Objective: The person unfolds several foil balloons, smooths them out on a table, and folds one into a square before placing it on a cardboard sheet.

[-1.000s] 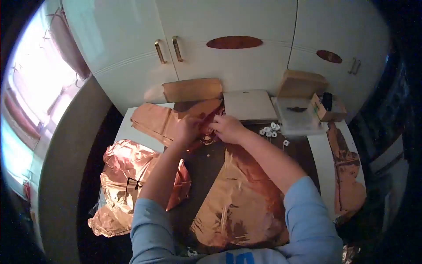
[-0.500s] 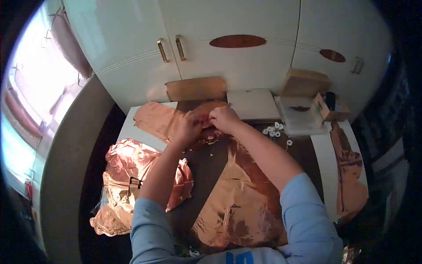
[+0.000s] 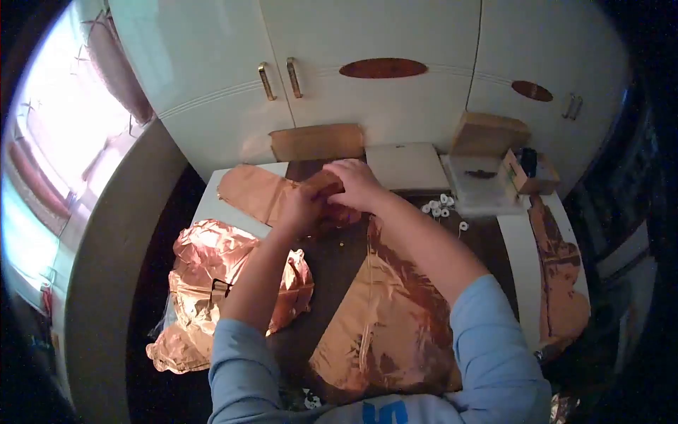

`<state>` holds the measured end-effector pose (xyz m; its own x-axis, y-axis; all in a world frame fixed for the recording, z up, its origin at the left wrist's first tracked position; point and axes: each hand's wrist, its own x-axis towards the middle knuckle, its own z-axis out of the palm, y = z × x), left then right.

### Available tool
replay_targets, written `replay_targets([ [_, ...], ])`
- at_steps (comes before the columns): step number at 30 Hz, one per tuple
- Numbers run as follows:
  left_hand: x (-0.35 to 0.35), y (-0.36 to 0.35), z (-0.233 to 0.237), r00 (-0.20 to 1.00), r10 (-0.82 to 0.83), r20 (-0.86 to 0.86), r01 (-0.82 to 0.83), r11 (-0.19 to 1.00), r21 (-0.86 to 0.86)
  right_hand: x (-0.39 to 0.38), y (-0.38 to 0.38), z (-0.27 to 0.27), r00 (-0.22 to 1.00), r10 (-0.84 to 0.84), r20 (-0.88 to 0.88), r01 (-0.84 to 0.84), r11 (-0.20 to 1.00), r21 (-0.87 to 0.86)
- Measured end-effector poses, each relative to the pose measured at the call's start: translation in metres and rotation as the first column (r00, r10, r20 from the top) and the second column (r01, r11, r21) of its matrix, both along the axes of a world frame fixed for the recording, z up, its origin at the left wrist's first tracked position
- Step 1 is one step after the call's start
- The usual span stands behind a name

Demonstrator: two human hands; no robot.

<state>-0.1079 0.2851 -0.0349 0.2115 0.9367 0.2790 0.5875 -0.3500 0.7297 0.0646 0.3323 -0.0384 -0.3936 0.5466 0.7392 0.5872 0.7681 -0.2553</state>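
Note:
At the back of the dark table, my left hand is closed on a flat copper-coloured foil piece, which looks like a deflated foil balloon. My right hand curls over the far end of the same piece, close to the left hand. The foil is folded up between them, and the fingertips are partly hidden. Small bright flecks lie just below the hands. Nearer to me, a large triangular foil piece lies under my right forearm. A puffy, crumpled foil piece sits left of my left forearm.
Several small white rings lie right of my right hand. Behind them are a white box, a clear container and a small carton. Another foil piece lies at the right edge. White cupboard doors stand behind.
My right hand has moved slightly up and left, its fingers now curled over the foil's far end. The foil between my hands is more bunched. My left hand has barely moved.

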Motion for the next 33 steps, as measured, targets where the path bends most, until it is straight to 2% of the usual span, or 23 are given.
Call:
replay_targets([
  [2, -0.001, -0.017, 0.026, 0.999, -0.012, -0.034, 0.011, 0.999, -0.033, 0.003, -0.001, 0.012, 0.972, 0.169, 0.166, -0.129, 0.965, -0.229],
  [3, -0.002, -0.026, 0.037, 0.999, -0.016, -0.051, 0.013, 0.999, -0.047, 0.0, -0.004, 0.017, 0.978, 0.172, 0.118, -0.132, 0.948, -0.289],
  [5, -0.03, -0.011, 0.014, 0.996, -0.075, 0.051, 0.073, 0.997, 0.038, -0.01, -0.011, 0.029, 0.984, 0.177, 0.025, -0.152, 0.902, -0.405],
  [6, -0.038, -0.021, 0.02, 0.996, -0.064, 0.065, 0.06, 0.996, 0.062, -0.012, -0.011, 0.038, 0.978, 0.206, -0.018, -0.195, 0.889, -0.415],
  [7, -0.045, -0.03, 0.027, 0.995, -0.053, 0.079, 0.046, 0.995, 0.086, -0.011, -0.008, 0.05, 0.971, 0.232, -0.063, -0.236, 0.873, -0.426],
  [8, -0.043, -0.067, 0.064, 0.998, -0.002, 0.059, -0.003, 0.996, 0.089, -0.009, -0.009, 0.063, 0.961, 0.253, -0.109, -0.275, 0.856, -0.438],
  [9, -0.045, -0.09, 0.084, 0.998, 0.047, 0.039, -0.05, 0.995, 0.091, -0.004, -0.024, 0.092, 0.985, 0.168, 0.035, -0.141, 0.911, -0.388],
  [10, -0.064, -0.084, 0.073, 0.968, -0.04, 0.249, 0.029, 0.999, 0.045, 0.003, -0.044, 0.126, 0.982, 0.068, 0.175, -0.01, 0.949, -0.316],
  [12, -0.081, -0.082, 0.067, 0.983, -0.058, 0.171, 0.003, 0.951, 0.309, 0.017, -0.068, 0.157, 0.978, 0.209, -0.006, -0.199, 0.918, -0.344],
  [13, -0.075, -0.091, 0.071, 0.969, -0.1, 0.227, 0.032, 0.958, 0.284, 0.028, -0.078, 0.173, 0.968, 0.248, 0.028, -0.232, 0.935, -0.267],
  [14, -0.068, -0.098, 0.07, 0.955, -0.085, 0.284, 0.039, 0.986, 0.163, 0.039, -0.093, 0.187, 0.957, 0.282, 0.065, -0.264, 0.944, -0.196],
  [16, -0.051, -0.105, 0.065, 0.92, -0.041, 0.39, 0.081, 0.993, -0.085, 0.06, -0.149, 0.215, 0.946, 0.322, 0.028, -0.318, 0.943, -0.103],
  [18, -0.035, -0.099, 0.055, 0.925, -0.214, 0.314, 0.191, 0.976, 0.103, 0.088, -0.207, 0.234, 0.972, 0.185, 0.145, -0.172, 0.98, -0.098],
  [20, -0.017, -0.089, 0.036, 0.915, -0.253, 0.313, 0.175, 0.951, 0.256, 0.118, -0.25, 0.232, 0.948, 0.03, 0.318, -0.088, 0.982, 0.168],
  [22, 0.016, -0.111, 0.077, 0.863, -0.306, 0.403, 0.199, 0.937, 0.286, 0.135, -0.298, 0.237, 0.895, -0.018, 0.447, -0.117, 0.955, 0.274],
  [23, 0.032, -0.123, 0.097, 0.832, -0.333, 0.444, 0.211, 0.929, 0.303, 0.144, -0.32, 0.233, 0.892, -0.044, 0.45, -0.105, 0.948, 0.301],
  [24, 0.045, -0.134, 0.112, 0.762, -0.316, 0.565, 0.251, 0.949, 0.193, 0.149, -0.336, 0.224, 0.899, -0.05, 0.436, -0.111, 0.936, 0.335],
  [25, 0.053, -0.128, 0.104, 0.8, -0.327, 0.503, 0.259, 0.944, 0.203, 0.155, -0.353, 0.215, 0.905, -0.056, 0.421, -0.115, 0.922, 0.369],
  [26, 0.059, -0.128, 0.097, 0.895, -0.395, 0.208, 0.272, 0.852, 0.447, 0.16, -0.366, 0.203, 0.892, -0.053, 0.449, -0.127, 0.924, 0.362],
  [27, 0.065, -0.127, 0.091, 0.941, -0.334, -0.05, 0.278, 0.682, 0.676, 0.164, -0.379, 0.191, 0.878, -0.051, 0.476, -0.139, 0.925, 0.354],
  [28, 0.074, -0.126, 0.072, 0.965, -0.264, -0.006, 0.196, 0.7, 0.687, 0.17, -0.391, 0.18, 0.855, -0.052, 0.516, -0.134, 0.939, 0.318],
  [31, 0.085, -0.125, 0.044, 0.973, -0.229, -0.019, 0.164, 0.636, 0.754, 0.183, -0.413, 0.145, 0.838, -0.043, 0.544, -0.109, 0.963, 0.245],
  [33, 0.09, -0.116, 0.05, 0.963, -0.271, -0.015, 0.207, 0.701, 0.682, 0.192, -0.411, 0.14, 0.873, -0.072, 0.482, -0.056, 0.968, 0.246],
])
